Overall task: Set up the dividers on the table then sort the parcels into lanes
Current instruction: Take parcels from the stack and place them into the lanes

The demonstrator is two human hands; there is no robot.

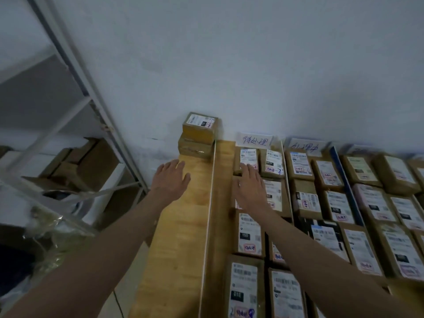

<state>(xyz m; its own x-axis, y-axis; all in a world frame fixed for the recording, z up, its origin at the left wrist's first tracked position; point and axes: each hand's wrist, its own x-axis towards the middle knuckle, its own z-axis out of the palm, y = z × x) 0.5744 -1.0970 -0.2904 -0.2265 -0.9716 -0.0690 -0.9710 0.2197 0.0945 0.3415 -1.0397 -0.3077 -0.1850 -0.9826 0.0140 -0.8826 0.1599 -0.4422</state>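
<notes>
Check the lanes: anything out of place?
The leftmost lane is bare wood except two stacked parcels at the wall end, the top one twisted off square. Other lanes hold parcels lying flat in rows.

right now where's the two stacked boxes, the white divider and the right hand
stacked boxes (pixel 200 131): head view, front face of upper box
white divider (pixel 209 207): head view, top edge midway
right hand (pixel 251 189): head view, back of hand

My pale wooden tabletop (pixel 179 237) shows a matt, visible grain. The brown cardboard parcels (pixel 249 234) look dull, with smooth white paper labels. A thin white divider strip (pixel 210 203) and a painted white metal shelf frame (pixel 91 92) look smooth.
</notes>
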